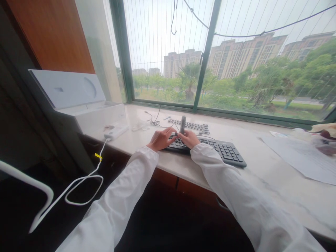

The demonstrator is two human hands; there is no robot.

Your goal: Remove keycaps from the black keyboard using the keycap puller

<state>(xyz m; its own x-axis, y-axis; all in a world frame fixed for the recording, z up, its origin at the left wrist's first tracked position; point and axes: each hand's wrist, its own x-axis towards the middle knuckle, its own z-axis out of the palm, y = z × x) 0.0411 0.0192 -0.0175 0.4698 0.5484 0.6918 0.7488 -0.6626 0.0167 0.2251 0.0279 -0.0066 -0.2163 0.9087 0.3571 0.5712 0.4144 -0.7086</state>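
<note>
A dark keyboard [223, 150] lies on the pale stone sill-top desk [257, 164] below the window. My left hand [160, 139] rests on the keyboard's left end, fingers curled down onto the keys. My right hand [189, 138] is just beside it, wrapped round a slim grey upright tool [183, 124] whose tip stands on the keys. Behind the keyboard, several loose dark keycaps [191, 125] are laid out in rows on the desk. Both arms wear white sleeves.
An open white box [78, 101] stands at the left. A white power adapter [115, 132] lies near it, its cable [78, 182] hanging off the desk edge. Thin wires [154, 121] lie behind the hands. Paper sheets [301, 154] and other items lie at the right.
</note>
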